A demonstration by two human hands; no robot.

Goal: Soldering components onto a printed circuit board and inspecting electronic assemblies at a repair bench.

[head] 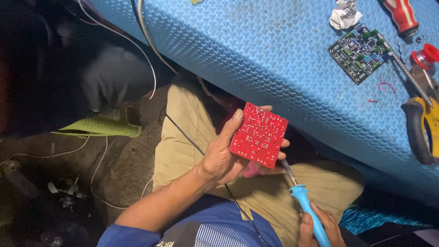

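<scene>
My left hand (226, 158) holds a square red circuit board (259, 135) over my lap, thumb along its left edge and fingertips showing at its right side. The board's solder side with small silver dots faces the camera. My right hand (320, 226) grips the blue handle of a soldering iron (307, 208) at the bottom of the view. The iron's metal shaft points up and left, and its tip is hidden behind the board's lower right corner.
A blue textured mat (274, 55) covers the work surface ahead. On it lie a black circuit board with green parts (361, 52), a crumpled white tissue (344, 16), a red-handled tool (402, 16), and yellow-and-black pliers (423, 123). Wires trail over the dark floor at left.
</scene>
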